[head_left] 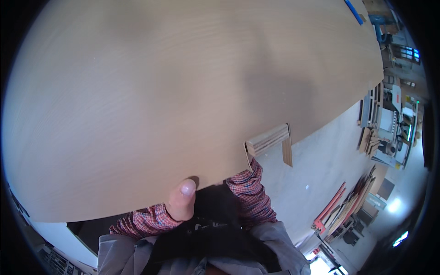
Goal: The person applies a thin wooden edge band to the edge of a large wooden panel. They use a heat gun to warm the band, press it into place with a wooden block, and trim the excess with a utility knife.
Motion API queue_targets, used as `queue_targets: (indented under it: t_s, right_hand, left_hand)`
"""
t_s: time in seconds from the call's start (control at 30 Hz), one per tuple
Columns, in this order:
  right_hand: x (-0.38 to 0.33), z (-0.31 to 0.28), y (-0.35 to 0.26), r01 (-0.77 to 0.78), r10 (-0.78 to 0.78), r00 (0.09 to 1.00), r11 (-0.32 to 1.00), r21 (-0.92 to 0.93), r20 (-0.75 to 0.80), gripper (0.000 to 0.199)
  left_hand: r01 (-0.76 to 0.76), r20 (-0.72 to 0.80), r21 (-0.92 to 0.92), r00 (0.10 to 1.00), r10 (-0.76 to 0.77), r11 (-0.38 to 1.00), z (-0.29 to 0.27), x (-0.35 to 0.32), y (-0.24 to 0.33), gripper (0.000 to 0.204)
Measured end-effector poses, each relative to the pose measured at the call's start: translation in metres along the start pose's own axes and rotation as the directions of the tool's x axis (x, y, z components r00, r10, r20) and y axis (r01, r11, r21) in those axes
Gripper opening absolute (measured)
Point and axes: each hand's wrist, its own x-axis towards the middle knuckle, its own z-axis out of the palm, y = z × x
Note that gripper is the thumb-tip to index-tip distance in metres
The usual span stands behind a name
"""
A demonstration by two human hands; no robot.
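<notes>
A large pale wood-faced board [160, 105] fills most of the view. My left hand [182, 200] grips its near edge, thumb pressed on the top face and the fingers hidden underneath. My right sleeve [252, 195], in red and blue check, passes under the same edge farther right, and that hand is hidden below the board. Above the right forearm, a small layered plywood block [269, 140] sits at the board's edge. A thin wooden strip [287, 152] hangs down at the block's right end, and a narrower strip stands at its left end.
A blue stick-like thing [354, 12] lies by the board's far right corner. Beyond the right edge spreads a pale grey floor [307, 183]. Stacked boards [350, 201], some red-edged, and a cluttered work area [389, 119] stand farther right.
</notes>
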Motion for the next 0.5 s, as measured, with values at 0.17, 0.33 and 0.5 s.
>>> queue_targets:
  t_s: [0.17,0.33,0.5]
  right_hand:
    - [-0.004,-0.018,-0.095,0.135,-0.139,0.99,0.985,0.104,0.031,0.083]
    - [-0.037,-0.065,-0.126,-0.372,0.065,0.858,0.763,0.529,0.51,0.074]
    - [-0.01,-0.07,-0.181,-0.178,0.077,0.804,0.977,0.115,0.59,0.077]
  left_hand:
    - [-0.142,-0.253,-0.117,0.961,0.108,0.983,-0.009,-0.008,-0.019,0.061]
    - [-0.356,-0.286,-0.328,0.92,0.267,0.875,0.01,0.004,-0.02,0.059]
    - [-0.311,-0.44,-0.2,0.876,0.198,0.929,0.03,0.015,-0.016,0.055]
